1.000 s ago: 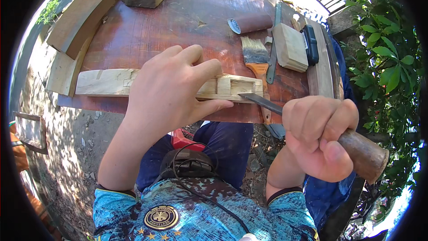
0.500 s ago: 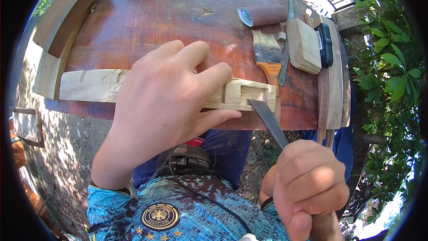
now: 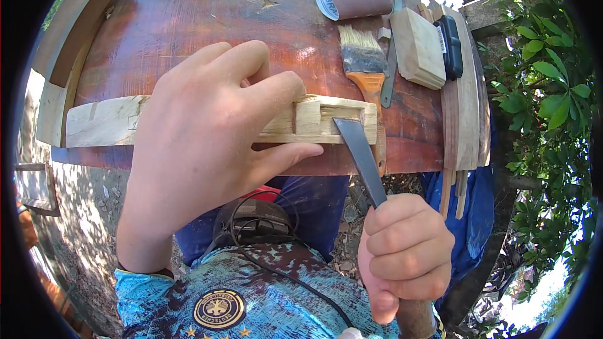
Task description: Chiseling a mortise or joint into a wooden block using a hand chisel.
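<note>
A long pale piece of wood [image 3: 100,123] lies across the near part of the reddish-brown table, with rectangular recesses cut near its right end. My left hand [image 3: 207,113] grips it from above, the thumb along the near edge and the fingers curled over the far side. My right hand [image 3: 405,248] is wrapped round the wooden handle of a chisel [image 3: 364,163]. The chisel's flat dark blade slants up and left, its tip inside the recess nearest the wood's right end. My left palm hides the middle of the wood.
A paintbrush [image 3: 363,56] with an orange handle lies just beyond the wood's right end. Further right are a metal strip [image 3: 391,69], a pale wooden block [image 3: 419,50], a dark case [image 3: 450,47] and wooden strips [image 3: 465,119]. A brown sandpaper roll [image 3: 358,4] lies farther back.
The chisel tip has moved from the near edge of the recess into it, and my right hand has shifted left and slightly up. The whole view has shifted a little.
</note>
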`<move>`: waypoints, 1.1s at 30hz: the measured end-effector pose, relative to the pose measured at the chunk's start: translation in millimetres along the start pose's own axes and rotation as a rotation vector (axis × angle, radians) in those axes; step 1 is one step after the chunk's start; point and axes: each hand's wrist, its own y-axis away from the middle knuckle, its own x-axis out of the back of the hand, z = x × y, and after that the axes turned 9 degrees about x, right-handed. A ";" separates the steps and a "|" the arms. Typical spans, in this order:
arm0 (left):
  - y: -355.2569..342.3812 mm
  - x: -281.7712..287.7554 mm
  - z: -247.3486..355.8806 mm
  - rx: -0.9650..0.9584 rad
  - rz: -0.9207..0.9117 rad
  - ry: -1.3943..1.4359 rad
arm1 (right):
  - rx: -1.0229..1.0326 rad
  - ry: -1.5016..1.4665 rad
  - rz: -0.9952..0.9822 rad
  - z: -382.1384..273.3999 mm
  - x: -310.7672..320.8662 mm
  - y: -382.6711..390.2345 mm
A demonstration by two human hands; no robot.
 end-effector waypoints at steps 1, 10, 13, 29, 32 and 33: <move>0.2 0.3 0.2 -0.005 0.010 0.008 | 0.037 -0.065 -0.024 1.1 3.1 1.6; -1.3 -0.2 2.1 -0.012 0.037 0.006 | 0.136 -0.064 -0.029 15.8 4.2 13.3; -1.2 0.9 3.3 0.001 0.029 -0.028 | 0.118 -0.057 -0.046 13.6 5.9 14.0; 3.4 -2.5 9.7 0.020 0.018 -0.069 | 0.015 -0.085 -0.057 4.9 9.8 -4.9; 3.6 -2.2 7.9 -0.002 0.036 -0.089 | 0.072 -0.147 -0.039 14.4 10.9 -1.8; 2.7 -1.5 7.1 -0.002 0.032 -0.104 | 0.103 -0.145 -0.041 16.3 10.8 -1.2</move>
